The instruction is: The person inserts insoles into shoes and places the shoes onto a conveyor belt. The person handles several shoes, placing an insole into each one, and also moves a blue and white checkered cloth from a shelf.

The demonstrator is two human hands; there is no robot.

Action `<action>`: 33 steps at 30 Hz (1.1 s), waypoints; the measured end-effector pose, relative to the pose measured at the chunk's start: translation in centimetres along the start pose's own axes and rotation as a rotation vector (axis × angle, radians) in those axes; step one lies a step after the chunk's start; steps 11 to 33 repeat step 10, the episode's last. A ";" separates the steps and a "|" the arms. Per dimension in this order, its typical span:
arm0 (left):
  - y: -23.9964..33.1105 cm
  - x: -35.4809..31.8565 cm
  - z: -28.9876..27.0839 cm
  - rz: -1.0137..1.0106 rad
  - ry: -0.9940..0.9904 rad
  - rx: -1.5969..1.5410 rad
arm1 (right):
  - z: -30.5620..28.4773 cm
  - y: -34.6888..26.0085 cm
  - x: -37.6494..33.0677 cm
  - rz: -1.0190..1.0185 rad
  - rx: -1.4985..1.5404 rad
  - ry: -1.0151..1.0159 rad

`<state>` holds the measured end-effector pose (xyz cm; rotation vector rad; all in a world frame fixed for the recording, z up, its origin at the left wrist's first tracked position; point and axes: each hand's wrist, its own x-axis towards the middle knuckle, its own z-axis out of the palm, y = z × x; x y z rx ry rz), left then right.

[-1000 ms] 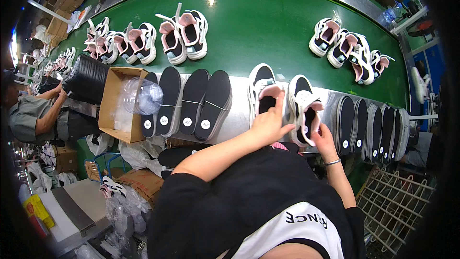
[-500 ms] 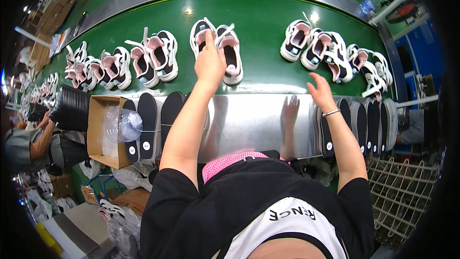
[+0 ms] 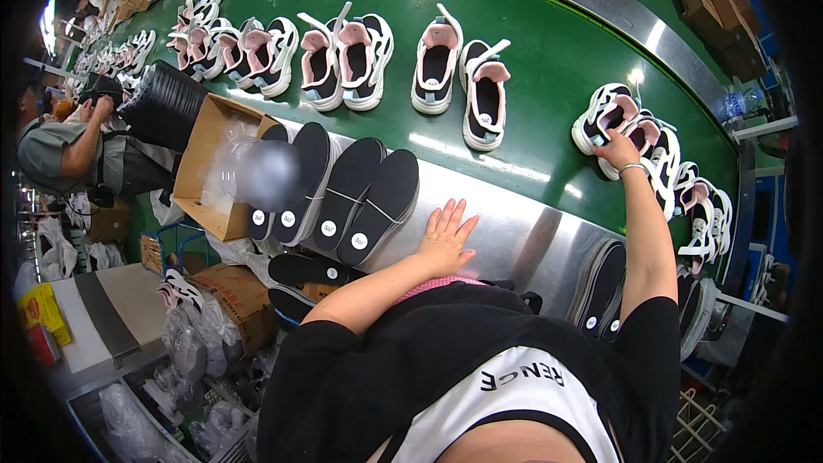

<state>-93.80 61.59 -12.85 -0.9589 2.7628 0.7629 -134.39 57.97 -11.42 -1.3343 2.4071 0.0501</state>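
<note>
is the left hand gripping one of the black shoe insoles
No, the left hand lies flat and open on the bare metal ledge, beside the insoles.

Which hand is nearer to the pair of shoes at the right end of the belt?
Right. The right hand touches that pair of shoes; the left hand lies flat on the metal ledge, well to their left.

Four black insoles are counted left of the left hand; two sneakers beyond it.
</note>
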 end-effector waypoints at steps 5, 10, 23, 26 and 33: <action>-0.2 0.8 -0.1 -0.017 -0.214 0.063 | 1.4 1.0 -0.8 -0.269 0.075 -0.069; -0.7 1.9 -1.9 -0.167 -0.230 -0.218 | -0.2 -5.2 -6.7 -0.561 0.233 -0.191; -0.7 1.9 -1.9 -0.167 -0.230 -0.218 | -0.2 -5.2 -6.7 -0.561 0.233 -0.191; -0.7 1.9 -1.9 -0.167 -0.230 -0.218 | -0.2 -5.2 -6.7 -0.561 0.233 -0.191; -0.7 1.9 -1.9 -0.167 -0.230 -0.218 | -0.2 -5.2 -6.7 -0.561 0.233 -0.191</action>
